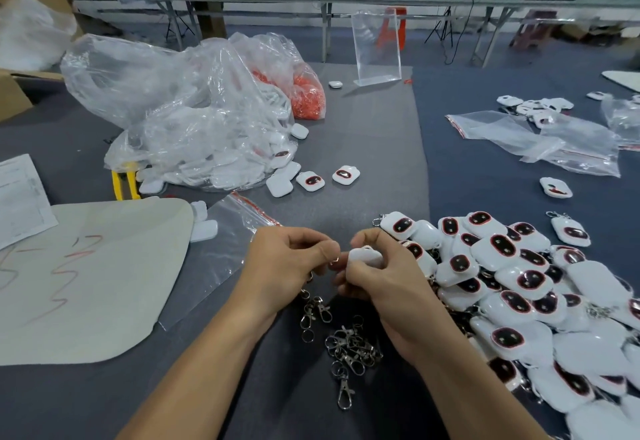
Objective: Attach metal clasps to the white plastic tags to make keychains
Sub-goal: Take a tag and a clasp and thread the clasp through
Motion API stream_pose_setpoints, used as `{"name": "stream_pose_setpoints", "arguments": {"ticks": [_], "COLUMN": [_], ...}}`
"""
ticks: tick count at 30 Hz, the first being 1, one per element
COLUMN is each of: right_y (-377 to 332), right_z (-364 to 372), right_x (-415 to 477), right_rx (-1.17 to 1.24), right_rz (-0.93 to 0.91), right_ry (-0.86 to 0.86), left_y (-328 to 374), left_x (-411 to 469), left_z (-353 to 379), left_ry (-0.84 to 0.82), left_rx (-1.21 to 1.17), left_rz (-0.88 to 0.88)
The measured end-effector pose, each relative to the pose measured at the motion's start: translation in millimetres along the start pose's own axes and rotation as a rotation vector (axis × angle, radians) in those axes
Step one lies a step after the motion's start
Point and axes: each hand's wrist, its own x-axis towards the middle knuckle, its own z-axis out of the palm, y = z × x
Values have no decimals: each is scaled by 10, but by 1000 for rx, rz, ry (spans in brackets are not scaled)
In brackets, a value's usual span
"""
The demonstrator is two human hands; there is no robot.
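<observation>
Right hand (374, 280) pinches a plain white tag (366, 258).

Loose clasps (349, 346) lie between the arms, tag pile (540, 304) right.

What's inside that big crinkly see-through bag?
Through the clear bag you can see white plastic tags, some spilling out at its mouth. How many lie deeper is hidden by the crumpled folds.

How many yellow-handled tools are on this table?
1: a yellow-handled tool at the left, its handles poking out from under the big clear bag of white tags; its head is hidden. Others could lie under the bags.
</observation>
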Motion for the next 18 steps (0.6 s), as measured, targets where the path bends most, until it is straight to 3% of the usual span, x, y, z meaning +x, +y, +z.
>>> {"name": "stream_pose_setpoints", "arguments": {"ticks": [11,18], "right_y": [46,18], "right_z": [1,-53], "right_x": [13,49], "right_rx": [-58,-89], "right_rz": [-88,-11], "right_ry": [135,61], "left_y": [12,44], "left_x": [-53,-15], "left_z": [85,26], "left_ry": [-62,-158], "left_rx": [-48,-19], "left_rz": [4,62]}}
